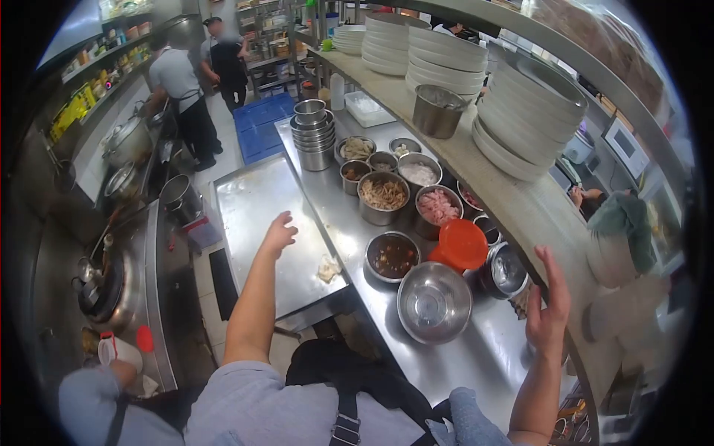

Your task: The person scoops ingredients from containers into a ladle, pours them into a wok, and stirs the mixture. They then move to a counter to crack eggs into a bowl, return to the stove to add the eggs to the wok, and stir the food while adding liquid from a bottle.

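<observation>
Steel bowl [434,301], in the head view, stands on the right-hand steel tabletop [454,366], between the two hands and just on the wearer's side of a red container [462,244]. Being round, it has no long axis. The right hand [549,312] is nearer: from its fingers the bowl lies to the left, apart from them. These fingers point up, thumb held away, beside the shelf [524,212]; whether they touch it I cannot tell. The left hand [278,236] hangs over the left-hand tabletop [249,204], fingers loosely spread, gripping nothing, near a crumpled white cloth [328,269]; from there the bowl lies rightward and closer to the body.
</observation>
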Tool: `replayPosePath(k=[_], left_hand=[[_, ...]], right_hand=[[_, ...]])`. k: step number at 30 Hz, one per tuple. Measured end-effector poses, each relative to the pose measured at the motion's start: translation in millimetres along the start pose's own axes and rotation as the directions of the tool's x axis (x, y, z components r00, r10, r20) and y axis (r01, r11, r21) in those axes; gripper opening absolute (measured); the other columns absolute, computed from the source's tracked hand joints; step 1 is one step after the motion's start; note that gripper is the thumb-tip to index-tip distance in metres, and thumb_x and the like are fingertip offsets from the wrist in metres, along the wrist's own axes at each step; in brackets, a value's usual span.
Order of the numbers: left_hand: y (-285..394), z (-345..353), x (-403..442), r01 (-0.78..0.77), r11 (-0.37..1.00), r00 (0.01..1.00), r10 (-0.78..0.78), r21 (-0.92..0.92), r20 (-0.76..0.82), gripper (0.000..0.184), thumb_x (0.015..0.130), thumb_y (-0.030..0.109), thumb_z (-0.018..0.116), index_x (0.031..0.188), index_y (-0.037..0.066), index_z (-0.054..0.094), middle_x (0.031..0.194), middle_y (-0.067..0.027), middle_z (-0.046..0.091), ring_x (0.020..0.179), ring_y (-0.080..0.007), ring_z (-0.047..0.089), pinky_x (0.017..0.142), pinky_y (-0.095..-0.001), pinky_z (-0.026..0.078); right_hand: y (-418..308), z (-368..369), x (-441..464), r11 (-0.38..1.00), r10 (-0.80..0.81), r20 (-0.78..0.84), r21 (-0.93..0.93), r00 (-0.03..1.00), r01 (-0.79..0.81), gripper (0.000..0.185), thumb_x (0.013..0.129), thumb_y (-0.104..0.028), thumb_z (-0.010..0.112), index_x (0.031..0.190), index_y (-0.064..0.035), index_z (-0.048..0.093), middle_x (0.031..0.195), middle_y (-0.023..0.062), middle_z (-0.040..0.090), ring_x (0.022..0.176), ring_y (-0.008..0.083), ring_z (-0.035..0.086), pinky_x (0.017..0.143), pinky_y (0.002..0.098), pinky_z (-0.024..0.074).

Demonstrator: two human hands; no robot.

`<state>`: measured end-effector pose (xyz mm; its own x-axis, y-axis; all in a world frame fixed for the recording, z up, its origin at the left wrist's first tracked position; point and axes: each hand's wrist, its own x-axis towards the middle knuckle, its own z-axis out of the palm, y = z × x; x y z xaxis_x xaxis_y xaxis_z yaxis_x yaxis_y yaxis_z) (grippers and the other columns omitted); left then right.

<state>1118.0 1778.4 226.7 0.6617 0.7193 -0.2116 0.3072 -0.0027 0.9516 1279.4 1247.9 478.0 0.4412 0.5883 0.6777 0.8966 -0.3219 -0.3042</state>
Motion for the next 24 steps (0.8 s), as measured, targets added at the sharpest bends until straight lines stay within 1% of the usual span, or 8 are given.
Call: replayPosePath(k=[4,8,10,12,14,16,19,24], left_hand=[[9.0,-22.2,97.0,-0.019,0.984,0.992,-0.003,-0.178,-0.123,0.083,0.076,-0.003,0.059,0.149,0.007,0.020,0.146,-0.0239,0.035,0.122,-0.0363,0.049,0.085,-0.0439,0.055],[4.5,-25.5,247.4,-0.029,0.972,0.983,-0.015,-0.235,-0.183,0.091,0.072,-0.004,0.062,0.150,0.014,0.018,0.145,-0.0213,0.035,0.116,-0.0305,0.053,0.078,-0.0392,0.056],[-9.1,-25.3,319.5,-0.043,0.996,0.964,0.021,-0.076,-0.266,0.093,0.072,-0.002,0.064,0.151,0.014,0.017,0.142,-0.0203,0.040,0.111,-0.0298,0.056,0.078,-0.0398,0.056],[-61.9,-24.0,415.2,-0.221,0.975,0.916,0.218,0.029,-0.336,0.094,0.071,0.000,0.067,0.150,0.013,0.019,0.139,-0.0195,0.045,0.110,-0.0311,0.058,0.084,-0.0385,0.055],[-27.3,-21.2,421.1,-0.277,0.950,0.876,0.312,0.146,-0.369,0.081,0.071,0.003,0.070,0.144,0.004,0.033,0.138,-0.0225,0.047,0.124,-0.0375,0.050,0.103,-0.0370,0.042],[-31.1,-25.8,443.0,-0.333,0.943,0.894,0.315,-0.003,-0.318,0.070,0.077,-0.006,0.061,0.141,0.004,0.036,0.131,-0.0193,0.054,0.118,-0.0332,0.056,0.097,-0.0369,0.047],[-30.5,-33.4,471.9,-0.255,0.963,0.929,0.268,0.085,-0.254,0.072,0.075,-0.012,0.054,0.142,0.006,0.036,0.133,-0.0169,0.053,0.114,-0.0320,0.059,0.092,-0.0353,0.050],[-18.5,-58.7,568.4,-0.291,0.957,0.950,0.291,-0.015,0.116,0.053,0.075,-0.007,0.053,0.127,0.004,0.056,0.116,-0.0136,0.066,0.091,-0.0235,0.067,0.069,-0.0328,0.056]], right_hand=[[5.9,41.1,39.1,0.996,0.013,0.014,-0.091,1.000,-0.011,0.059,0.076,0.012,0.048,0.134,0.0010,0.048,0.115,0.0206,0.059,0.109,0.0348,0.057,0.098,0.0381,0.0415],[25.2,81.7,64.3,0.911,0.249,-0.100,-0.313,0.963,-0.268,0.046,0.084,0.007,0.044,0.129,0.0014,0.054,0.093,0.0137,0.051,0.083,0.0256,0.051,0.079,0.0331,0.0429],[44.6,100.1,65.8,0.842,0.370,-0.159,-0.358,0.915,-0.403,0.041,0.089,0.002,0.044,0.128,0.0016,0.054,0.094,0.0125,0.051,0.084,0.0229,0.050,0.077,0.0321,0.0418],[61.2,115.5,69.6,0.784,0.386,-0.251,-0.418,0.888,-0.459,0.037,0.093,-0.003,0.043,0.129,0.0017,0.053,0.102,0.0122,0.053,0.086,0.0216,0.050,0.078,0.0320,0.0408],[74.3,122.1,73.3,0.752,0.344,-0.274,-0.492,0.898,-0.438,0.036,0.095,-0.006,0.043,0.129,0.0016,0.053,0.108,0.0126,0.055,0.088,0.0215,0.050,0.078,0.0320,0.0401],[79.2,123.6,74.7,0.565,0.511,-0.450,-0.466,0.732,-0.681,0.038,0.098,-0.010,0.042,0.133,0.0025,0.051,0.127,0.0156,0.054,0.100,0.0242,0.053,0.087,0.0329,0.0405],[90.7,122.9,73.1,0.430,0.562,-0.507,-0.496,0.654,-0.754,0.038,0.098,-0.010,0.037,0.132,0.0024,0.048,0.129,0.0218,0.053,0.117,0.0297,0.050,0.101,0.0347,0.0346],[109.8,108.9,60.0,0.429,0.470,-0.461,-0.625,0.753,-0.652,0.039,0.100,-0.014,0.034,0.132,0.0047,0.046,0.131,0.0226,0.050,0.121,0.0302,0.047,0.105,0.0370,0.0322]])
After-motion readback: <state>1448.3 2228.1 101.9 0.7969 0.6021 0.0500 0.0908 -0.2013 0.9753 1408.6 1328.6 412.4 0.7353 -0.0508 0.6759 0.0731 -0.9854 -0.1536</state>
